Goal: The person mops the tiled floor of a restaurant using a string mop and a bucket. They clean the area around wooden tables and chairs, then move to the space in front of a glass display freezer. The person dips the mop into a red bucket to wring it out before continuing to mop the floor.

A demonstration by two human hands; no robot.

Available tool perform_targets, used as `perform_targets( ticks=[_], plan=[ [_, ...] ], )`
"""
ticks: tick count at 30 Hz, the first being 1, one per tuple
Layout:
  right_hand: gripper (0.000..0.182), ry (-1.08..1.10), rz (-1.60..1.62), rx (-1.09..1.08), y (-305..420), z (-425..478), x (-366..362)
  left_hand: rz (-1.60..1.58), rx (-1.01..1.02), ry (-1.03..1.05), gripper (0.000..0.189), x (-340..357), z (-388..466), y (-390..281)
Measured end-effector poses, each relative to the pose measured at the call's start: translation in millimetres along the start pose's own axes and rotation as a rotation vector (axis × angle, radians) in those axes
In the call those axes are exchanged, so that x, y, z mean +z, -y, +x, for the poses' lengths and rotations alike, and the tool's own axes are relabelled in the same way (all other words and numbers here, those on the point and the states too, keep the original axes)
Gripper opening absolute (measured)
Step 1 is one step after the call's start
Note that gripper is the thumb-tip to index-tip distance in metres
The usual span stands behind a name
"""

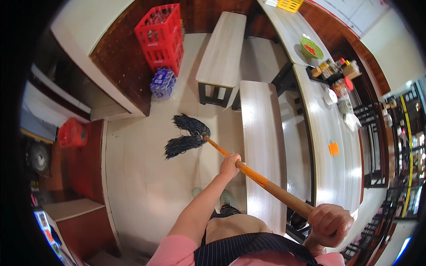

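Note:
A string mop with dark strands [188, 136] rests on the pale tiled floor [149, 176], its strands split into two bundles. Its wooden handle [283, 193] slants from the mop head up toward my right side. Partway down the shaft, my left hand [231, 165] is wrapped around it. My right hand [330, 225] grips the upper end of the handle, out over the bench and table side. Below me show my green shoes [225, 197] and a striped apron [246, 247].
Two wooden benches [263, 149] stand beside long tables [332, 179] on the right, which hold a condiment tray [327, 74] and a green bowl [311, 48]. Stacked red bottle crates [161, 43] and wrapped bottles [163, 83] stand ahead. A red bucket [72, 133] sits at left.

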State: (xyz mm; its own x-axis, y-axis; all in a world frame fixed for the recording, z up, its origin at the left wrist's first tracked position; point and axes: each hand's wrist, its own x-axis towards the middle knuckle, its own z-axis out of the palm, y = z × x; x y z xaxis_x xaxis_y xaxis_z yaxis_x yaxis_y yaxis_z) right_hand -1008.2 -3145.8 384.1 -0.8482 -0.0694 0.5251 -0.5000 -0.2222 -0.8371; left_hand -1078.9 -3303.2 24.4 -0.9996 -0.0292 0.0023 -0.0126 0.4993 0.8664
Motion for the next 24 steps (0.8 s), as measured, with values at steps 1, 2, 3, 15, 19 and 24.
perform_targets(
  ticks=[1, 2, 3, 15, 19, 24],
  plan=[
    [0.042, 0.002, -0.015, -0.030, 4, 1, -3, -0.026, -0.007, 0.043, 0.027, 7, 0, -8],
    [0.042, 0.010, 0.011, -0.057, 7, 1, -8, -0.051, -0.015, 0.085, 0.027, 13, 1, -16],
    [0.042, 0.027, -0.011, -0.081, 11, 2, -11, -0.070, -0.028, 0.123, 0.028, 19, -1, -21],
    [0.041, -0.221, -0.040, -0.077, 61, -11, -131, 0.021, 0.099, 0.557, 0.012, 78, -56, -87],
    [0.035, -0.465, -0.004, -0.056, 37, -31, -172, 0.123, -0.006, 0.672, 0.011, 90, -65, -76],
    [0.037, -0.799, 0.017, 0.072, -1, -57, -190, 0.275, -0.116, 0.758, 0.014, 88, -64, -48]
  ],
)
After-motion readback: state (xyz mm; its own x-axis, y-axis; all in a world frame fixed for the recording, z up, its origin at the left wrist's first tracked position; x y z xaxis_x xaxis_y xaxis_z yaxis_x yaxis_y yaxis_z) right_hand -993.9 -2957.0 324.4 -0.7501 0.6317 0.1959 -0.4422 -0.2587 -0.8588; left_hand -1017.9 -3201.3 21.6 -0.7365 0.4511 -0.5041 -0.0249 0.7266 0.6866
